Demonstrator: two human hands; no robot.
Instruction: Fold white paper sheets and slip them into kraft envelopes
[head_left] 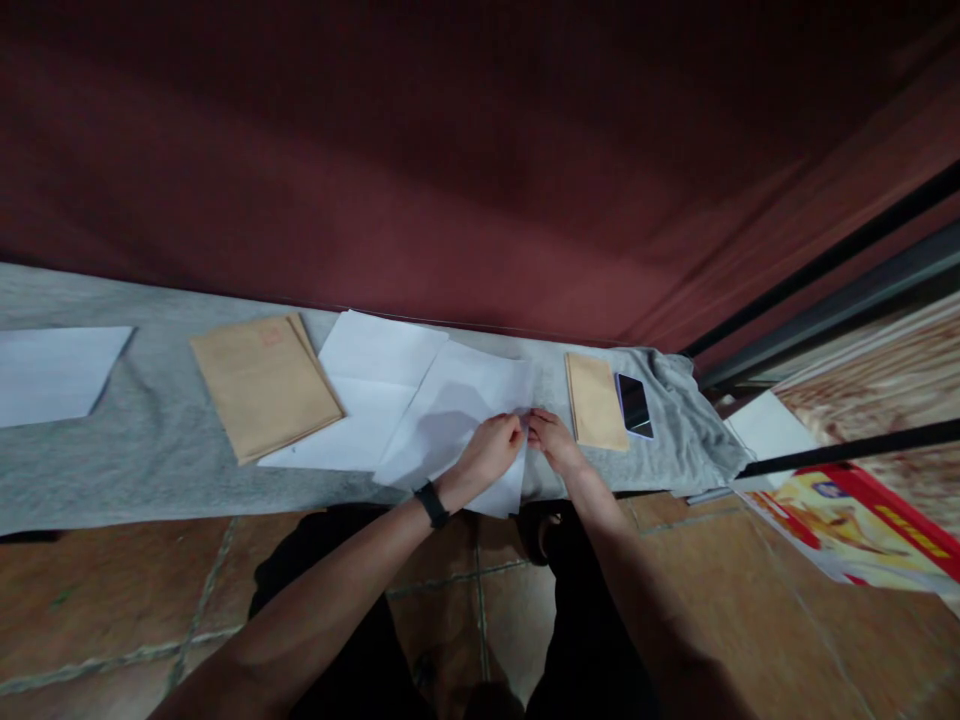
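Note:
A white sheet of paper (439, 410) lies in front of me on the grey cloth. At its right edge my left hand (489, 450), with a dark band on the wrist, is closed with thumb and fingers pinching the paper. My right hand (553, 440) meets it there, its fingertips also closed on that edge. The two hands almost touch. Partly under this sheet is another white sheet (375, 350) with a crease across it. Brown envelopes (262, 385) overlap that sheet on the left. Smaller brown envelopes (598, 400) lie just right of my right hand.
The grey cloth (165, 470) covers a long narrow surface against a dark red wall (450, 220). A phone (634, 405) lies at the right, and a stack of white paper (60, 375) at the far left. Dark metal bars (840, 265) and a colourful box (847, 525) stand at the right.

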